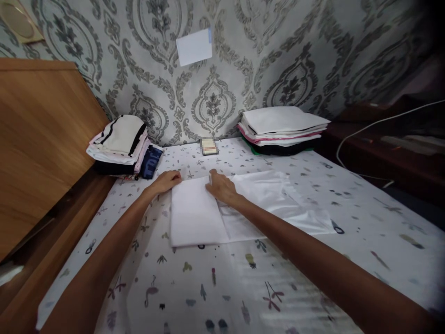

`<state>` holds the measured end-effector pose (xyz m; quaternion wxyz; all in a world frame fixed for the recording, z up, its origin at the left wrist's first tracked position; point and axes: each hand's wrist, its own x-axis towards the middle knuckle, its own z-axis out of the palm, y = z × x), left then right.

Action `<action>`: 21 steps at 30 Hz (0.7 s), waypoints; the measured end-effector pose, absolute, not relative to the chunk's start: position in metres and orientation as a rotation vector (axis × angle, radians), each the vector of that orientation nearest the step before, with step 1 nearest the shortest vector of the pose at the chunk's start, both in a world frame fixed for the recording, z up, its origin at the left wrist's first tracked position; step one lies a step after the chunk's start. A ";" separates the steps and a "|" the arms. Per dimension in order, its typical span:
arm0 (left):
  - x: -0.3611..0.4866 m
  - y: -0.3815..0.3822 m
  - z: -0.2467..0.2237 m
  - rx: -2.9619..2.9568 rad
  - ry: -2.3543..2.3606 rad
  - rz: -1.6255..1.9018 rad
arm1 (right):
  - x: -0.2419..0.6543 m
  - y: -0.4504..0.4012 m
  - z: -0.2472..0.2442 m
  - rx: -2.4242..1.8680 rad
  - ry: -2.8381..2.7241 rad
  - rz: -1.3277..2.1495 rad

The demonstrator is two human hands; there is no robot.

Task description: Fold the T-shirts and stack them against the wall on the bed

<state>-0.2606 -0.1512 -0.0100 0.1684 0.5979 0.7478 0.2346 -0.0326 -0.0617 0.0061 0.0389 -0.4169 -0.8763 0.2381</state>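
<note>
Fingers (176,176) half-curled, my left hand (167,181) and right hand (222,187) sit along the upper edge of the white cloth (196,215) mid-frame, and though I can't tell from here whether either pinches it, I'd square that edge before smoothing it flat.

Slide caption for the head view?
Left hand and right hand at the far edge of a partly folded white cloth on a patterned sheet, one clothes pile back left, another back right.
</note>
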 end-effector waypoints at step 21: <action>-0.188 -0.236 -0.031 1.810 2.354 0.103 | -0.047 -0.073 -0.027 -0.584 -2.960 0.259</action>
